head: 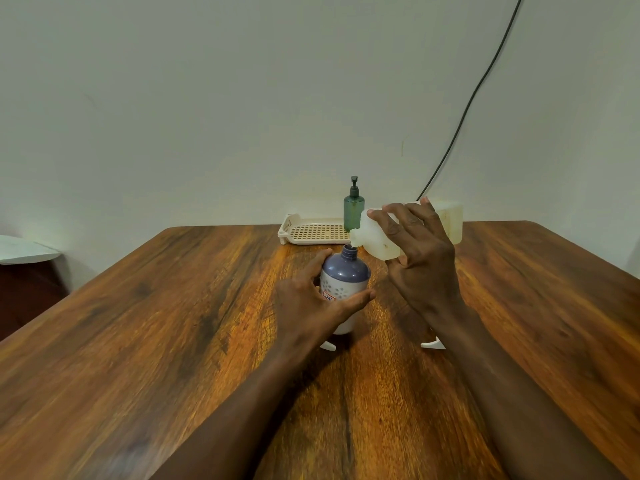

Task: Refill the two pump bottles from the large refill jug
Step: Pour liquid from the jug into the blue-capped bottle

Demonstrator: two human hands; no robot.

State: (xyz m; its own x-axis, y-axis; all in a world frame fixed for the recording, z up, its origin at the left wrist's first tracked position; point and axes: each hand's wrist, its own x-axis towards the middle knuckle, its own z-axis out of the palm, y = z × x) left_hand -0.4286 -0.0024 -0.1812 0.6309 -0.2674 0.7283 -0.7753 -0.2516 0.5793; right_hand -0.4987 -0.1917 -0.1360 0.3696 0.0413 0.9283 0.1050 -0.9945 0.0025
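A big brown wooden desk (138, 341) fills the lower part of the view. At its far edge lies a flat cream tray (311, 232) with lots of little holes. Behind it is a plain pale wall (207, 98). A thin black cable (467, 109) runs down the wall on the right. Far left, something white (24, 249) sits on dark brown furniture (27, 292).

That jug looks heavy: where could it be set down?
Bare wood lies left of the left hand, and right of the right hand to the table edge. Crowded: the middle, around purple bottle, jug, tray, green bottle.
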